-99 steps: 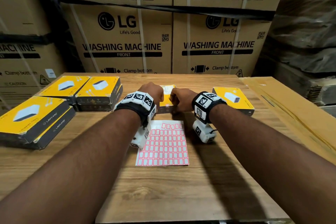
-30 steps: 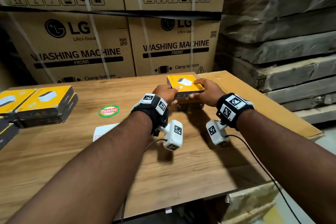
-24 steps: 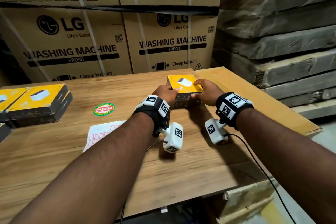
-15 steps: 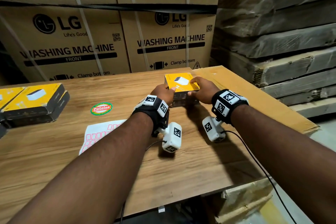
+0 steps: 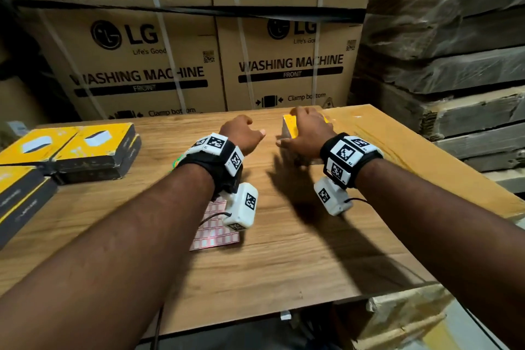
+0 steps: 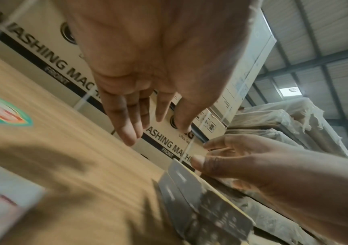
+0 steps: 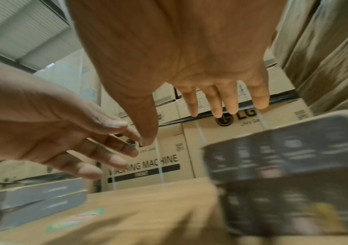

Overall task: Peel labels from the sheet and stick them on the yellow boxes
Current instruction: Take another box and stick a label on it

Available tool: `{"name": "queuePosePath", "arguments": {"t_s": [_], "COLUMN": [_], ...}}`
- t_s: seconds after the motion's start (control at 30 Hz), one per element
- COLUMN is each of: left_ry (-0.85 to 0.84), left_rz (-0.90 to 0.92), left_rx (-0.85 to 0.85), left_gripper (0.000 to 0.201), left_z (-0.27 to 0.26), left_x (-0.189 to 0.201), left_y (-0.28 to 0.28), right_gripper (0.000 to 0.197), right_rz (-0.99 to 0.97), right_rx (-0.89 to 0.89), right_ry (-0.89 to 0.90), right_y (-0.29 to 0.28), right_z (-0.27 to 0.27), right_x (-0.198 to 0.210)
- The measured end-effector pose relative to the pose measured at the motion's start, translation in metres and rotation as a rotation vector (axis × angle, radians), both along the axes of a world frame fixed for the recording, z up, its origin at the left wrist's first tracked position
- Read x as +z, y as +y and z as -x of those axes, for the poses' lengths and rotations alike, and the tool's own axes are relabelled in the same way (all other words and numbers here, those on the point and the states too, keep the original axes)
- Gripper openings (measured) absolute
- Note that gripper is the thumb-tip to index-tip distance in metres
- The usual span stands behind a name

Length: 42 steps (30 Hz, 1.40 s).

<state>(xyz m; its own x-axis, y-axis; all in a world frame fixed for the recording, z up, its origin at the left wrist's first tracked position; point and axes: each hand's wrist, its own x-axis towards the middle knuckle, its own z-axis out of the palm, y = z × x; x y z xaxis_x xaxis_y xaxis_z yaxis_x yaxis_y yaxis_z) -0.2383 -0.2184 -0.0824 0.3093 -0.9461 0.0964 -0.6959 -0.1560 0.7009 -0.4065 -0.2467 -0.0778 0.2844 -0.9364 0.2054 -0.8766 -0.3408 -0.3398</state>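
A stack of yellow boxes (image 5: 289, 129) with dark sides stands at the back right of the wooden table (image 5: 284, 258). My right hand (image 5: 305, 129) hovers over its top with straight fingers and holds nothing; the right wrist view shows the stack (image 7: 273, 149) just below those fingers. A little to the left of the stack, my left hand (image 5: 244, 133) is open and empty above the table. The label sheet (image 5: 216, 233), white with pink-edged labels, lies flat near me and is partly hidden under my left wrist.
More yellow boxes (image 5: 93, 148) are stacked in pairs along the table's left side. A round green and red sticker (image 6: 1, 112) is stuck on the wood. Large LG cartons (image 5: 199, 37) rise behind the table. A cardboard slab (image 5: 426, 167) borders the right edge.
Both hands have let go of the yellow box now on the right stack. The left hand has drawn away to the left; the right hand has opened above it.
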Motion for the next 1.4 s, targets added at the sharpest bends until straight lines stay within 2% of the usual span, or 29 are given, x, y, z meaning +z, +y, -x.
{"name": "queuePosePath", "arguments": {"t_s": [0.1, 0.33, 0.47, 0.6, 0.7, 0.77, 0.9, 1.07, 1.17, 1.27, 1.4], "left_ry": [0.001, -0.223, -0.307, -0.42, -0.487, -0.496, -0.406, -0.33, -0.283, -0.31, -0.228], "left_rz": [0.007, -0.003, -0.056, -0.07, -0.12, -0.207, -0.32, -0.299, -0.285, -0.249, -0.092], "left_rx": [0.077, 0.329, 0.465, 0.548, 0.583, 0.625, 0.657, 0.658, 0.674, 0.685, 0.674], "left_gripper": [0.058, 0.054, 0.051, 0.04, 0.038, 0.044, 0.055, 0.067, 0.059, 0.052, 0.053], "left_z": [-0.043, -0.161, -0.225, -0.267, -0.295, -0.312, -0.336, -0.335, -0.326, -0.316, -0.307], "left_x": [0.009, 0.02, 0.019, 0.024, 0.034, 0.033, 0.018, 0.015, 0.025, 0.035, 0.042], "left_y": [0.021, 0.09, 0.13, 0.166, 0.195, 0.212, 0.242, 0.253, 0.25, 0.25, 0.249], "right_gripper": [0.075, 0.059, 0.055, 0.053, 0.041, 0.041, 0.07, 0.108, 0.106, 0.102, 0.091], "right_rz": [-0.015, -0.283, -0.332, -0.345, -0.388, -0.391, -0.398, -0.466, -0.451, -0.432, -0.405], "right_rx": [0.095, 0.391, 0.518, 0.626, 0.712, 0.767, 0.8, 0.806, 0.796, 0.776, 0.75], "right_ry": [-0.024, -0.184, -0.199, -0.149, -0.173, -0.162, -0.119, -0.125, -0.127, -0.151, -0.281], "right_y": [0.013, 0.053, 0.081, 0.109, 0.134, 0.151, 0.18, 0.196, 0.196, 0.191, 0.177], "right_z": [-0.049, -0.185, -0.264, -0.314, -0.343, -0.357, -0.374, -0.384, -0.381, -0.373, -0.353], "right_x": [0.009, 0.015, 0.012, 0.012, 0.009, 0.005, -0.002, -0.01, -0.009, -0.007, -0.004]}}
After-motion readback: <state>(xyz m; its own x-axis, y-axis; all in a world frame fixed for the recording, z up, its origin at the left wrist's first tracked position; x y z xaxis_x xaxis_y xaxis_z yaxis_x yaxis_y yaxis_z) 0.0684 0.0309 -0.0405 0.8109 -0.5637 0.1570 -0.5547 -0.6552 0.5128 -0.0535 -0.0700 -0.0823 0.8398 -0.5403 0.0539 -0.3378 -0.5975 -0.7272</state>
